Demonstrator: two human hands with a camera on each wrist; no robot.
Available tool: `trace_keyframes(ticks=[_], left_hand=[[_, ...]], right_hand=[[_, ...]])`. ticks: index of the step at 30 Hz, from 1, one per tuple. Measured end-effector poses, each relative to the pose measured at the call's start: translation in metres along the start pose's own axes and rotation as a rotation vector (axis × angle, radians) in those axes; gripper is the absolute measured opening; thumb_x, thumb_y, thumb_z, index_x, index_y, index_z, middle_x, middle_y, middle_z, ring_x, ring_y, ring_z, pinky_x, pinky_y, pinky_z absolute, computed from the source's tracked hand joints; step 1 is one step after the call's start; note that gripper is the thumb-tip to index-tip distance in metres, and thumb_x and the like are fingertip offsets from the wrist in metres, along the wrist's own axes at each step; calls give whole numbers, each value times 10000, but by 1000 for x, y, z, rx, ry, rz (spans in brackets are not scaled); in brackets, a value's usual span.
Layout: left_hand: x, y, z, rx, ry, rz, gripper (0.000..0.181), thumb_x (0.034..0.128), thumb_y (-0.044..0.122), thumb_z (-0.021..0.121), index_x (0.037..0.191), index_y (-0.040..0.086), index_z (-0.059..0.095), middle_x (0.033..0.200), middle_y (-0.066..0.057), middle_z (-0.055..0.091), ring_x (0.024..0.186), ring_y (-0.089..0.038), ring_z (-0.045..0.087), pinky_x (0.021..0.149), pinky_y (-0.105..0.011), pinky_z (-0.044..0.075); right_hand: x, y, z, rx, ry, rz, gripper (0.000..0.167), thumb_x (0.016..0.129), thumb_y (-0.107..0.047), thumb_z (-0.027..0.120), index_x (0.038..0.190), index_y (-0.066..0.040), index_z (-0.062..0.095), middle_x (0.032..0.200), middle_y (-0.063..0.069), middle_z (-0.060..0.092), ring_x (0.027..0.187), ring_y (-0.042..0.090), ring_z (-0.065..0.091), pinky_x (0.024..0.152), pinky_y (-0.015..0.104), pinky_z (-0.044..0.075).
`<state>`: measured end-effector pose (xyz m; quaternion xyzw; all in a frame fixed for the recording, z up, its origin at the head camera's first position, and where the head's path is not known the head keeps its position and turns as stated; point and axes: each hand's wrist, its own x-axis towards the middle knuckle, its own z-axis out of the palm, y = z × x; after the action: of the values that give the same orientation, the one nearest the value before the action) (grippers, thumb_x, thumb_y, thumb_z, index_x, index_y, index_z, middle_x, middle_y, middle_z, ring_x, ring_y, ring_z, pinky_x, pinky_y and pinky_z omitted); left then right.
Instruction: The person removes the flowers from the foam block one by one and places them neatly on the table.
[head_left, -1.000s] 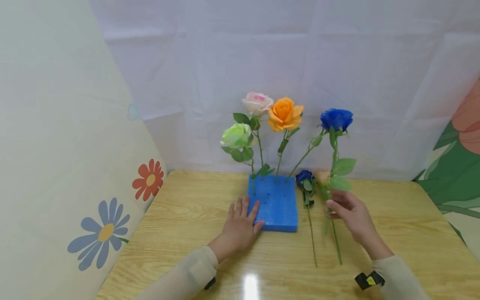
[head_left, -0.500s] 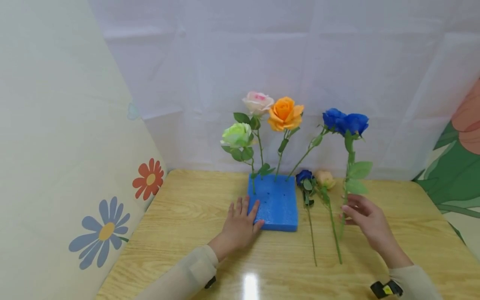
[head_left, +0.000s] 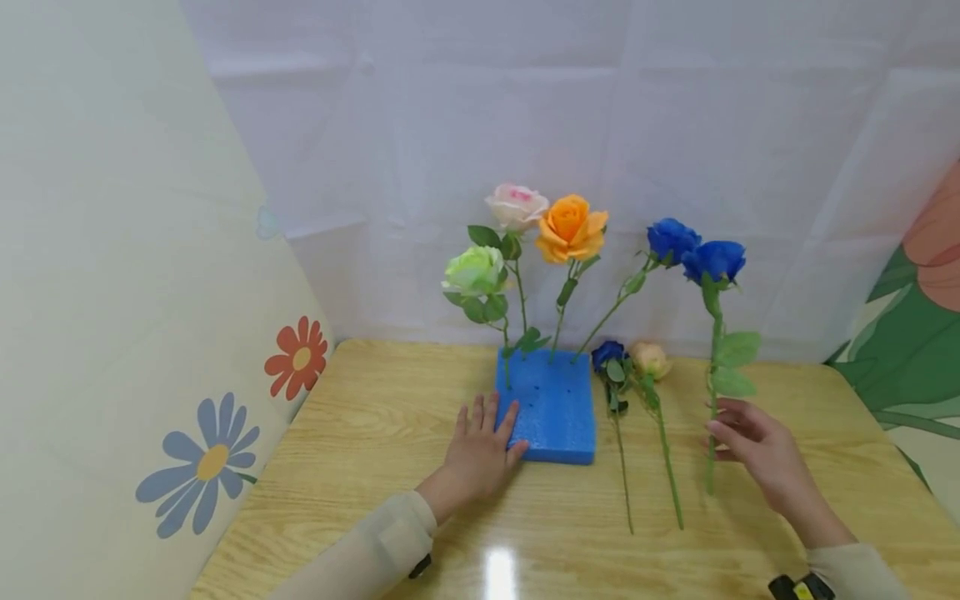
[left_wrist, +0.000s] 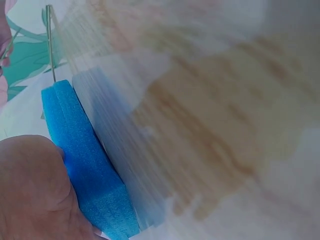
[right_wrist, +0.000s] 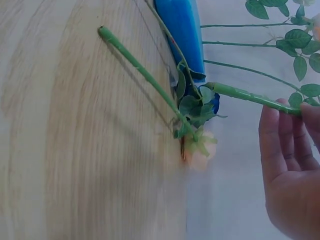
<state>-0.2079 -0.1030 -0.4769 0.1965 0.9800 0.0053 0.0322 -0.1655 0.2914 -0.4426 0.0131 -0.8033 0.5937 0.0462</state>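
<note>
My right hand (head_left: pixel 765 454) pinches the green stem of a blue rose (head_left: pixel 715 262), held upright over the right part of the table. In the right wrist view the stem (right_wrist: pixel 250 96) runs between thumb and fingers, its cut end free. With fingers spread, my left hand (head_left: pixel 480 454) rests against the left side of a blue foam block (head_left: pixel 558 429). Standing in the block are a green rose (head_left: pixel 474 271), a pink rose (head_left: pixel 517 207), an orange rose (head_left: pixel 572 229) and another blue rose (head_left: pixel 671 240), which leans right. The left wrist view shows the palm beside the foam.
Right of the block, a dark blue rose (head_left: pixel 609 357) and a peach rose (head_left: pixel 650 360) lie on the wooden table (head_left: pixel 390 408), stems toward me. Small holes mark the block's top. A white cloth (head_left: pixel 450 108) hangs behind the table.
My right hand has moved right and nearer to me with the blue rose, uncovering the peach rose and the standing blue rose. The left hand has stayed in place.
</note>
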Motion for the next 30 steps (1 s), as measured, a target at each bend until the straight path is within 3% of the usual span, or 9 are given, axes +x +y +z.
trace_keyframes(ticks=[5,12,16,19,24,30], left_hand=[[-1,0,-1,-3,9,3,677,1082,556,245,1633,164,213,1671,-228,138,1524,-465,143,1209,-615,151],[-1,-1,0,-12,6,7,679,1082,554,247,1632,158,215,1670,-232,132,1524,-466,136,1208,-617,152],[-1,0,-1,-15,2,8,680,1082,553,255,1632,155,214,1670,-233,129,1522,-469,137,1206,-620,153],[-1,0,-2,-10,1,9,681,1081,557,251,1633,159,212,1670,-233,130,1522,-472,138,1206,-620,153],[0,0,0,-5,1,8,684,1080,563,240,1634,163,206,1671,-231,129,1523,-470,137,1208,-615,153],[-1,0,-1,-6,9,7,682,1081,559,251,1631,159,219,1665,-235,150,1518,-473,153,1206,-615,163]], right_hand=[[-3,5,-8,64,-8,30,287,1008,-147,646,1293,-158,612,960,-135,669,834,74,697,702,293,604],[-4,15,-17,191,-50,81,283,1006,-103,638,1224,-283,634,956,-108,663,837,73,707,702,279,601],[-3,20,-19,181,-61,114,282,1008,-116,638,1198,-324,643,959,-97,658,843,82,703,705,287,600],[-2,21,-19,143,-74,155,294,1010,-151,642,1299,-197,619,972,-83,660,856,98,697,720,298,600],[-1,21,-18,63,-119,213,601,1033,-208,611,1487,89,355,1019,-82,648,894,106,687,758,316,595],[0,26,-18,62,-144,239,643,1042,-176,587,1507,131,267,1029,-51,652,882,117,688,757,332,591]])
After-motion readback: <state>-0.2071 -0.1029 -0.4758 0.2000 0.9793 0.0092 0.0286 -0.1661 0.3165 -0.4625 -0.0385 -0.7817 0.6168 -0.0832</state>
